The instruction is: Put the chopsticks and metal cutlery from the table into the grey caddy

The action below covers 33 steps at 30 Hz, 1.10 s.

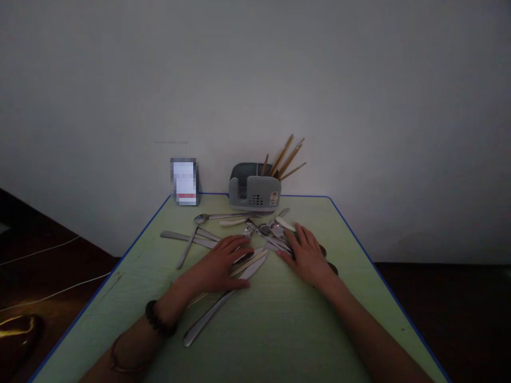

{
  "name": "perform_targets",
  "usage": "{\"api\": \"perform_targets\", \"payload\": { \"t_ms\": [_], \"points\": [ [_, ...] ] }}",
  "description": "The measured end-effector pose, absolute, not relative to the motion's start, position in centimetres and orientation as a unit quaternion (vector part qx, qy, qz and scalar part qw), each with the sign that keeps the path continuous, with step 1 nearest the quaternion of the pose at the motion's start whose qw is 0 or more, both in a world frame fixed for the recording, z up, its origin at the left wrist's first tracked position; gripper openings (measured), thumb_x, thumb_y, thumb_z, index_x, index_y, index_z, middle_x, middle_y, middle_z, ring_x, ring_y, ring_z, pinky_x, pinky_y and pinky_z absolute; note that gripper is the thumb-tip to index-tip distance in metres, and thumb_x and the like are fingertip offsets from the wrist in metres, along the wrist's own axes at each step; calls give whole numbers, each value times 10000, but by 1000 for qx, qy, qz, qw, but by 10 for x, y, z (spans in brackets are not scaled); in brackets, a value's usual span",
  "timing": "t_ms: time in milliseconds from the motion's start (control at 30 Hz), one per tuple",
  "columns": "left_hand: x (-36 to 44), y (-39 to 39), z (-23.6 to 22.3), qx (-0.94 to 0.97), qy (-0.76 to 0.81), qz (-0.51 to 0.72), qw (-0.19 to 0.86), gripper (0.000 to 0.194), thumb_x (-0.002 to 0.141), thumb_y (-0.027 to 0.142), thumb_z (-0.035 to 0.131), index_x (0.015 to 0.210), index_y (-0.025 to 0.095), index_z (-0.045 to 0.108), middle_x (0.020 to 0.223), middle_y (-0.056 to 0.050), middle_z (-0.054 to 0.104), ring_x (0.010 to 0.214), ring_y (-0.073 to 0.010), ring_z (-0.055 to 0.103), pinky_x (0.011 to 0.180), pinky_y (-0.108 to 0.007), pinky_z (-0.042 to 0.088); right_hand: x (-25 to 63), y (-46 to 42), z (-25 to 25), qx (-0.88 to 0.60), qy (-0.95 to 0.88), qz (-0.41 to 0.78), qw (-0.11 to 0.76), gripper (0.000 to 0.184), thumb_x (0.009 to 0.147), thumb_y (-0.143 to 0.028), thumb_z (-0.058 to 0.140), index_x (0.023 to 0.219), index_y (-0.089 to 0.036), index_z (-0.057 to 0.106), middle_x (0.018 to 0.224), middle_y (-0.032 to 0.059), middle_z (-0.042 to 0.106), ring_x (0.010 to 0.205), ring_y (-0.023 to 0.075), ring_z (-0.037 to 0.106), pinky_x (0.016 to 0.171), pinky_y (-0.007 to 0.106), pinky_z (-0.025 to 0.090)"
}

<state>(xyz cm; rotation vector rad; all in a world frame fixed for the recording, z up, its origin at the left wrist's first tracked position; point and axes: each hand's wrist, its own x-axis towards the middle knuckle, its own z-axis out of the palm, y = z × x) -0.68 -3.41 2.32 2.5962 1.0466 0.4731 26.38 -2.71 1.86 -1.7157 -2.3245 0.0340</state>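
Cutlery lies in a loose heap across the middle of the green table (pixel 279 330). My left hand (pixel 219 264) is over its left part, fingers stretched and apart, above chopsticks (pixel 249 263) and a table knife (pixel 203 322). My right hand (pixel 307 255) rests at the right side of the heap with its fingers spread over some handles. Between the hands are a fork (pixel 249 229) and a spoon (pixel 276 229). Farther left lie another spoon (pixel 191 242) and a knife (pixel 179 235). Dark rounded ends (pixel 332 268) show beyond my right hand; their kind is partly hidden.
A grey utensil holder (pixel 255 199) stands at the back against the wall, with several chopsticks (pixel 285 154) leaning out on its right. A phone with a blurred screen (pixel 186 181) stands upright at the back left. Blue edging (pixel 359 242) runs along the table's sides.
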Motion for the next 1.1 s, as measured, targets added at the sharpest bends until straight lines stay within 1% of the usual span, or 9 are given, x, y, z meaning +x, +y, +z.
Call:
{"api": "perform_targets", "payload": {
  "t_ms": [100, 200, 267, 367, 467, 600, 733, 967, 1100],
  "points": [
    [-5, -32, 19, 905, 357, 177, 151, 541, 780, 405, 662, 1272, 232, 516, 1334, -99, 514, 1290, -258, 383, 1070, -450, 341, 264, -25, 19, -566, -814, 7, 133, 517, 878, -456, 487, 1283, -136, 505, 1363, 208, 448, 1245, 336, 405, 1007, 508, 347],
    [-4, -28, 17, 905, 353, 189, 145, 381, 861, 320, 576, 1228, 219, 555, 1290, -85, 561, 1269, -230, 415, 1067, -432, 359, 263, -24, 21, -554, -821, 16, 139, 446, 880, -400, 508, 1247, -147, 528, 1288, 170, 521, 1168, 305, 466, 977, 469, 378],
    [-4, -26, 16, 903, 353, 198, 143, 329, 893, 286, 529, 1211, 213, 570, 1266, -77, 583, 1253, -214, 435, 1066, -418, 371, 262, -23, 24, -548, -823, 27, 146, 392, 877, -369, 525, 1215, -171, 552, 1234, 147, 557, 1118, 290, 495, 948, 452, 397],
    [-4, -25, 16, 902, 351, 206, 143, 325, 908, 278, 505, 1221, 216, 567, 1234, -70, 608, 1232, -207, 461, 1058, -407, 388, 260, -24, 27, -536, -829, 47, 153, 325, 876, -337, 537, 1168, -203, 579, 1169, 122, 590, 1060, 268, 524, 908, 427, 416],
    [-4, -24, 15, 895, 365, 212, 142, 327, 911, 269, 493, 1225, 213, 569, 1203, -69, 629, 1207, -208, 491, 1030, -392, 422, 259, -24, 28, -535, -829, 57, 155, 328, 874, -339, 545, 1174, -209, 573, 1147, 115, 602, 1043, 260, 535, 892, 414, 421],
    [-4, -23, 14, 876, 406, 220, 139, 310, 919, 255, 462, 1199, 214, 589, 1196, -73, 629, 1134, -195, 559, 971, -354, 470, 257, -25, 30, -547, -816, 83, 167, 349, 870, -316, 558, 1192, -182, 554, 1127, 119, 614, 1023, 244, 560, 882, 385, 441],
    [-4, -24, 15, 866, 419, 239, 134, 294, 907, 254, 481, 1173, 225, 603, 1151, -64, 652, 1051, -189, 602, 933, -334, 484, 256, -26, 29, -531, -816, 114, 195, 266, 883, -270, 538, 1123, -167, 587, 1070, 102, 638, 988, 216, 590, 870, 348, 463],
    [-5, -25, 17, 849, 455, 252, 92, 251, 887, 310, 520, 1071, 211, 660, 989, -70, 686, 887, -187, 626, 825, -310, 508, 257, -23, 25, -528, -798, 128, 262, 216, 907, -274, 474, 1046, -187, 615, 995, 79, 660, 935, 208, 607, 845, 355, 482],
    [-6, -24, 15, 853, 462, 234, 62, 264, 892, 341, 512, 1059, 204, 664, 926, -71, 688, 827, -188, 623, 779, -307, 508, 257, -20, 24, -528, -783, 139, 297, 251, 921, -254, 414, 1087, -172, 584, 1034, 92, 644, 954, 208, 598, 859, 359, 476]
  ]
}}
